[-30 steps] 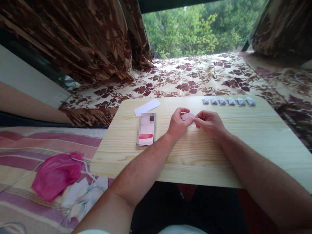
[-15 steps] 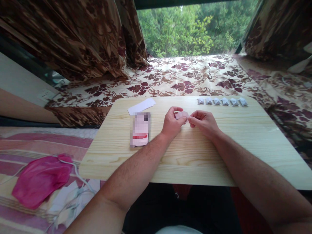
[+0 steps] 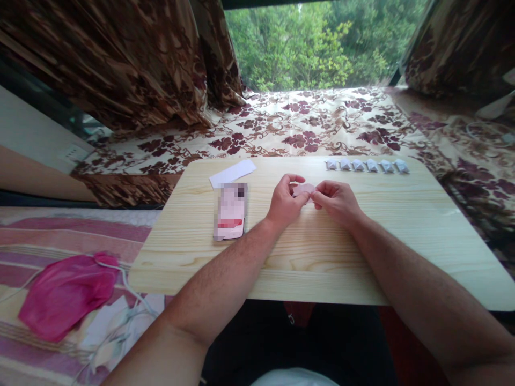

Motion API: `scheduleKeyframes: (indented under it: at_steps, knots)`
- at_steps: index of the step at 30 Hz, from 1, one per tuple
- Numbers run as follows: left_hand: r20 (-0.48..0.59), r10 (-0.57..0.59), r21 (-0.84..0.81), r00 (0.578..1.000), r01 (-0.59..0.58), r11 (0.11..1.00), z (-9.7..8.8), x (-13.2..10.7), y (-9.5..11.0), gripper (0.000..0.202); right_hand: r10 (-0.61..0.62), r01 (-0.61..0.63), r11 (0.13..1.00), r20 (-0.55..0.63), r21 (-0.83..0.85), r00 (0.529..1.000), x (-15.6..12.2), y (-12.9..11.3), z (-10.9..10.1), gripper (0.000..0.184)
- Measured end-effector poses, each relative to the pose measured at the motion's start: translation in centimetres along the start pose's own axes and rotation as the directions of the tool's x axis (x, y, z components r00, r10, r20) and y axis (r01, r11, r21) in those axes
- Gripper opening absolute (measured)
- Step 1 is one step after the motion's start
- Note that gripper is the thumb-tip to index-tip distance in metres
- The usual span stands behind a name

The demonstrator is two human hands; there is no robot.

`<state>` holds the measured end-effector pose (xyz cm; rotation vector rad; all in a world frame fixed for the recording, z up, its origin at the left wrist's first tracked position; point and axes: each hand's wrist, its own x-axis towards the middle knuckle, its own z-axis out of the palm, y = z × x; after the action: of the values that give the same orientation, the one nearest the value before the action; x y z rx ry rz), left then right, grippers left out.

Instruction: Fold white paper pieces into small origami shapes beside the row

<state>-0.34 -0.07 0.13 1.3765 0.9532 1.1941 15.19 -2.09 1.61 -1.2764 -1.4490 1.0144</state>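
A small pale piece of folded paper [image 3: 302, 188] is held between my two hands, just above the middle of the table. My left hand [image 3: 286, 198] pinches it from the left with thumb and curled fingers. On the right, my right hand [image 3: 335, 198] grips its near edge between thumb and fingertip. The fingers partly cover the paper, so its exact shape is hard to make out. Farther back on the right stands a row of several small folded paper pieces [image 3: 365, 165], pale and faceted.
White paper strips [image 3: 232, 172] lie at the table's back left, above a phone [image 3: 231, 212]. The wooden table [image 3: 322, 268] meets a floral-covered sill [image 3: 306, 120]. On the striped bed to the left are a pink cloth [image 3: 68, 297], cables and paper scraps.
The hands have barely moved; the paper between them has shifted slightly and shows a little differently. The whole view has tilted a touch.
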Motion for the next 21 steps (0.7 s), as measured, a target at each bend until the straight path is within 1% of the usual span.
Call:
scheduleKeyframes:
  at_steps: [4,10,17,21]
  knots:
    - [0.011,0.012,-0.007,1.0,-0.012,1.0,0.01,0.02,-0.08,0.034,-0.01,0.01,1.0,0.014,0.001,1.0,0.06,-0.03,-0.18,0.025]
    - [0.015,0.023,-0.001,1.0,-0.023,1.0,0.04,0.03,-0.15,0.032,-0.033,0.032,0.998,0.018,0.06,0.999,-0.08,-0.03,-0.35,0.025]
    - [0.012,0.007,-0.007,1.0,-0.007,1.0,0.07,-0.09,0.15,0.032,-0.061,0.061,0.997,0.007,0.049,0.998,-0.27,-0.21,-0.45,0.026]
    - [0.006,0.011,-0.011,1.0,-0.011,1.0,0.06,-0.08,0.11,0.031,-0.046,0.044,0.996,0.023,0.083,0.999,-0.14,-0.1,-0.51,0.027]
